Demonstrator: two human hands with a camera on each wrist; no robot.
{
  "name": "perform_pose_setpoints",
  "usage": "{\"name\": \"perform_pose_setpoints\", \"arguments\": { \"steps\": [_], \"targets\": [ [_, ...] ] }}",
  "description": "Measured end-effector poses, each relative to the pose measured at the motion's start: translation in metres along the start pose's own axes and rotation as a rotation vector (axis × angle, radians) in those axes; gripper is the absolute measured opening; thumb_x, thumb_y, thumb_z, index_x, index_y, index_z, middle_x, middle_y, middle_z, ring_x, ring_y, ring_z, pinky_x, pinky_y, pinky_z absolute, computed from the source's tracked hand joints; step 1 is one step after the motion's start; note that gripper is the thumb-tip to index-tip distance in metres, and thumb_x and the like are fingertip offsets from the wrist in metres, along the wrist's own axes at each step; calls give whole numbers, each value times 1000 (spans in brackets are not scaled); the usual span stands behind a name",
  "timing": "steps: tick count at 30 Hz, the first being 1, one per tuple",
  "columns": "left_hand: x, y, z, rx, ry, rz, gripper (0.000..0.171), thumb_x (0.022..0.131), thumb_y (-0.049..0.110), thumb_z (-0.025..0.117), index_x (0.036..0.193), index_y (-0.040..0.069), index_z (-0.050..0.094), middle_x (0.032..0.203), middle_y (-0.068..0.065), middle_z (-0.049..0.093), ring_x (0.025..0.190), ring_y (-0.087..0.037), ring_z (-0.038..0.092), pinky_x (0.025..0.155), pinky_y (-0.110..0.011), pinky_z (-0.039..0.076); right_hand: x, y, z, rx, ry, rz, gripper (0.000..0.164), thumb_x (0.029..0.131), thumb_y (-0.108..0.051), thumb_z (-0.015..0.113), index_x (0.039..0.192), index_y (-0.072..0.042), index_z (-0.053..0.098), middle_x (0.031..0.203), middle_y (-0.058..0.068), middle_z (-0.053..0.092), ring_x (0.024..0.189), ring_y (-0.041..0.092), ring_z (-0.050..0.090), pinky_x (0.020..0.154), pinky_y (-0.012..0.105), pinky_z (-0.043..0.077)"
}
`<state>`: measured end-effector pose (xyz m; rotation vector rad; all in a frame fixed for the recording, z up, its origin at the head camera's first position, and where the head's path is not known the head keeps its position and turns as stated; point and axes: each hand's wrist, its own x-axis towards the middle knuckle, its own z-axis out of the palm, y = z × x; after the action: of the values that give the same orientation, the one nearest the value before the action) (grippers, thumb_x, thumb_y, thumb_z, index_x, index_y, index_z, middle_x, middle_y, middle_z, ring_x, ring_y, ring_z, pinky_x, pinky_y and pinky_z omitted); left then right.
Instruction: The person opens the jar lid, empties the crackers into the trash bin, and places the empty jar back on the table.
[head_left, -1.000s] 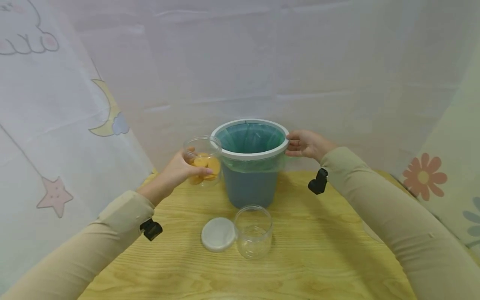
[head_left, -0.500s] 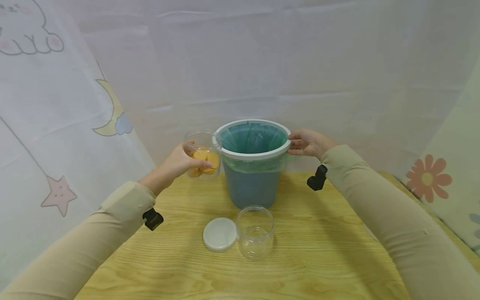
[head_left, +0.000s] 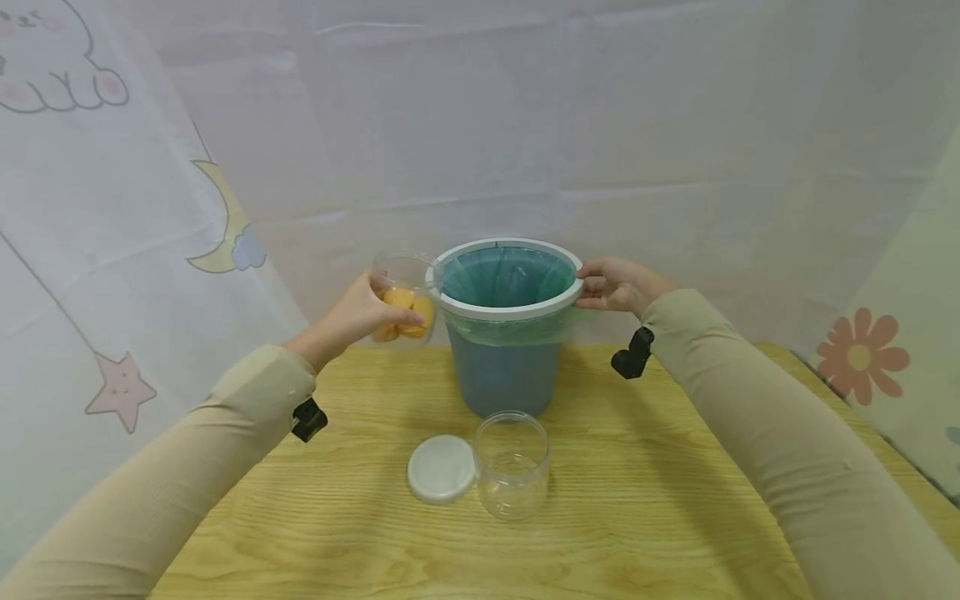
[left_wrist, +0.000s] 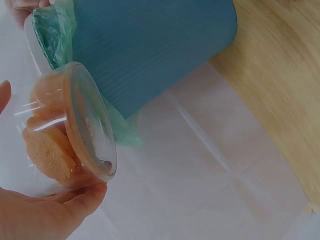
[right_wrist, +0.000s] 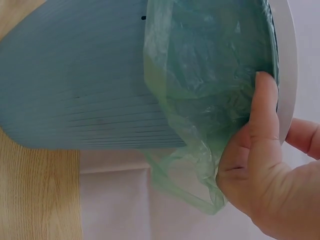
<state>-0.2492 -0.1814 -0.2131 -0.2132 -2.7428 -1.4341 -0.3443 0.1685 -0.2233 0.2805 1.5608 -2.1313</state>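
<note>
My left hand (head_left: 360, 312) grips a clear plastic jar (left_wrist: 92, 120) around its side, lifted beside the left of a blue trash can (head_left: 504, 375). Inside the jar are several round, orange biscuit-like pieces (left_wrist: 50, 150) with a crumbly surface. The jar's top overlaps the can's white rim ring (head_left: 517, 313) in the head view. A green bag (right_wrist: 210, 60) lines the can and folds down over its outside. On the can's right, my right hand (head_left: 622, 286) pinches the rim, fingers and thumb on either side of the white ring, as the right wrist view shows.
A second clear jar (head_left: 512, 492), lidless, stands on the wooden table (head_left: 637, 517) in front of the can. Touching its left side in the head view is a round white lid (head_left: 441, 469). A pale printed cloth (head_left: 637, 125) hangs behind the table.
My left hand has raised the jar of orange pieces slightly beside the can. My right hand stays at the rim. The head view has shifted a little.
</note>
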Motion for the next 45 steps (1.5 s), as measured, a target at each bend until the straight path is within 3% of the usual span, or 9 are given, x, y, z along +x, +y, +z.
{"name": "perform_pose_setpoints", "arguments": {
  "steps": [5, 14, 24, 31, 38, 42, 45],
  "targets": [
    [7, 5, -2, 57, -1, -17, 72, 77, 20, 81, 127, -8, 38, 119, -22, 48, 101, -28, 51, 81, -33, 49, 2, 0, 1, -1, 2, 5, 70, 99, -5, 46, 156, -22, 9, 109, 11, 49, 86, 22, 55, 72, 32, 57],
    [18, 10, -9, 84, 5, 26, 62, 76, 15, 81, 116, -10, 41, 108, -21, 51, 89, -26, 53, 66, -27, 53, -1, 2, 7, -28, 5, -16, 67, 100, -6, 42, 156, -17, 9, 111, 11, 46, 86, 22, 53, 66, 30, 57],
    [31, 18, -13, 269, 82, 89, 62, 73, 16, 82, 116, -8, 45, 107, -21, 55, 88, -29, 56, 61, -31, 54, 0, 1, 8, -27, 27, -2, 68, 101, -9, 42, 157, -20, 6, 123, 10, 43, 97, 21, 51, 71, 28, 57],
    [38, 21, -14, 348, 92, 159, 72, 72, 12, 82, 129, -6, 41, 112, -19, 53, 95, -31, 54, 77, -39, 51, 3, 0, 7, -17, 30, 0, 67, 101, -9, 43, 157, -19, 7, 121, 9, 44, 98, 22, 51, 73, 28, 56],
    [44, 25, -10, 606, 132, 219, 101, 73, 21, 82, 150, -5, 21, 135, -25, 46, 115, -38, 49, 97, -51, 42, 2, 2, 7, -50, 23, -17, 68, 102, -9, 42, 157, -16, 3, 110, 10, 44, 100, 23, 50, 76, 29, 56],
    [48, 28, -9, 667, 162, 246, 100, 74, 23, 82, 149, -5, 23, 145, -28, 37, 128, -42, 41, 103, -54, 37, 10, 1, -1, -27, -1, -14, 70, 100, -6, 50, 156, -17, 11, 109, 10, 47, 98, 22, 54, 77, 31, 56],
    [51, 28, -8, 702, 192, 280, 96, 74, 21, 81, 148, -5, 26, 146, -27, 36, 131, -42, 37, 106, -52, 34, 13, 0, -3, -24, 0, -14, 70, 99, -6, 52, 156, -17, 13, 109, 10, 48, 103, 23, 54, 86, 32, 53]
  ]
}}
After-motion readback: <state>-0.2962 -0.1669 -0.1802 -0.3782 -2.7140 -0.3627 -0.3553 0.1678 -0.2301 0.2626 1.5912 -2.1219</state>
